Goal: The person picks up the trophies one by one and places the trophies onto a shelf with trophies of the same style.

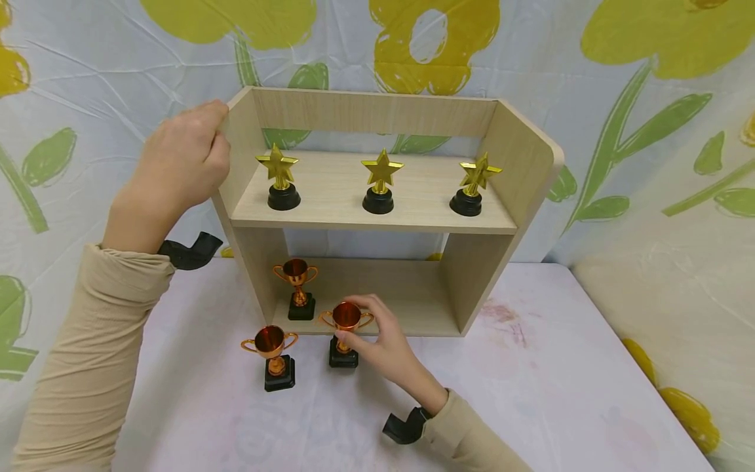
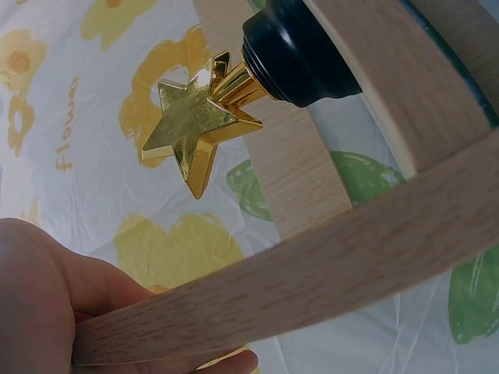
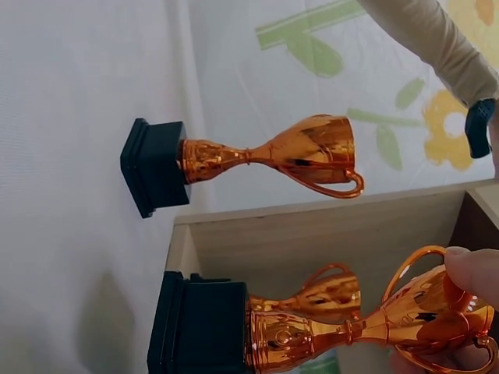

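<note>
My left hand (image 1: 183, 157) grips the upper edge of the left side panel of a pale wooden two-tier shelf (image 1: 377, 226); in the left wrist view the thumb and fingers lie on either side of that panel (image 2: 296, 273). With my right hand (image 1: 383, 341) I pinch the bowl of a copper-coloured trophy cup (image 1: 345, 321) on a black base, in front of the lower tier. Whether its base touches the table I cannot tell. Another copper cup (image 1: 276, 360) stands on the table to its left. A third cup (image 1: 299, 288) stands inside the lower tier at the left.
On the upper tier, three gold star trophies with black bases stand in a row: left (image 1: 280, 177), middle (image 1: 380, 180) and right (image 1: 474, 183). A white cloth covers the table (image 1: 531, 393). Behind the shelf hangs a flower-printed cloth (image 1: 348, 59).
</note>
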Action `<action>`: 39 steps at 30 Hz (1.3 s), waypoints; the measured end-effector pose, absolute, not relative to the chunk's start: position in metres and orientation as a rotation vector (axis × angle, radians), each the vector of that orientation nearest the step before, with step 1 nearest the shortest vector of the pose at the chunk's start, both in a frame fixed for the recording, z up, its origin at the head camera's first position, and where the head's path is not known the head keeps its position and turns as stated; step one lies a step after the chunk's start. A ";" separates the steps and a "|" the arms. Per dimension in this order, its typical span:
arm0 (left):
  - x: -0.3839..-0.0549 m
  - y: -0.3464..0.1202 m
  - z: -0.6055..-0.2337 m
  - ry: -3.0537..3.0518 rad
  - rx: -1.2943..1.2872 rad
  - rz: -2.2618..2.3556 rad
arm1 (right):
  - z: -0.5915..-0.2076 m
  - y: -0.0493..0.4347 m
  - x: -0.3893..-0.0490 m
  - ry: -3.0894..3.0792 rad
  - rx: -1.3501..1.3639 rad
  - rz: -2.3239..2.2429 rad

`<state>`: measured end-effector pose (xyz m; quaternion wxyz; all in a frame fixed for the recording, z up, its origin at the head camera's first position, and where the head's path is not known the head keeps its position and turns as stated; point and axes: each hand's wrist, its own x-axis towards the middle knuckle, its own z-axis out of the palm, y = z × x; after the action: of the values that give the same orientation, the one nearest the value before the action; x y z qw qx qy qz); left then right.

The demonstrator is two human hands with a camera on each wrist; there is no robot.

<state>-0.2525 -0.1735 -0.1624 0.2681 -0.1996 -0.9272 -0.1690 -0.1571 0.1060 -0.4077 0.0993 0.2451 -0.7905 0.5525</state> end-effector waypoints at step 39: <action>-0.251 -0.175 -0.162 -2.472 -0.565 -0.434 | -0.352 0.104 -0.157 -2.176 0.616 1.660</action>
<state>-0.2514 -0.1745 -0.1624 0.2806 -0.2108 -0.9223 -0.1620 -0.1574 0.1045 -0.3519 0.1673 0.2164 -0.7647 0.5835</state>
